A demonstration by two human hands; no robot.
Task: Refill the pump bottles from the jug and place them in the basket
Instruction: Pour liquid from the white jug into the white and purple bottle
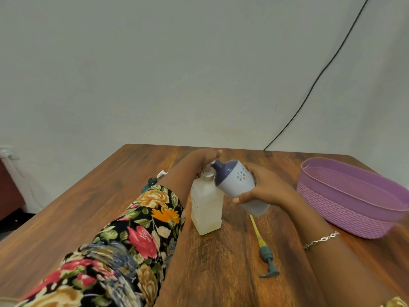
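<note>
A frosted square bottle (207,209) stands upright mid-table. My left hand (204,159) holds its neck from behind. My right hand (263,187) grips a white jug with a dark blue spouted lid (235,181), tilted left so the spout meets the bottle's mouth. A teal pump head with a yellow tube (264,251) lies on the table in front of the jug. Behind my left forearm, the top of a dark teal bottle (151,181) shows; the rest is hidden. A purple basket (345,209) sits at the right.
A small white pump piece (162,173) lies on the wooden table (99,209) behind the teal bottle. A black cable (314,85) runs down the wall to the table's back edge. The table's left edge drops off to the floor.
</note>
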